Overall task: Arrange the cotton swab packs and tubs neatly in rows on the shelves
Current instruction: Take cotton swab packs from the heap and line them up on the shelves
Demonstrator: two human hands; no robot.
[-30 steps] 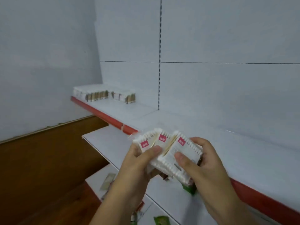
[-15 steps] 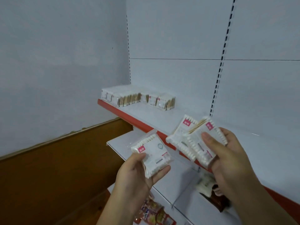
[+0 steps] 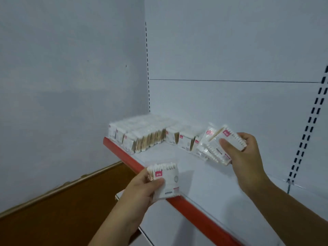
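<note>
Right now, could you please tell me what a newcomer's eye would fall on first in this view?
The two hands in the foreground stand out first: the left hand grips a single cotton swab pack over the red front edge, and the right hand holds two fanned packs above the white shelf. Behind them, rows of packs stand in the shelf's back left corner.

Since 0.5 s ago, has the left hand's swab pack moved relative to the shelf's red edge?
Yes. The pack in the left hand was below the shelf's red edge; now it overlaps that edge, so it moved up.
</note>
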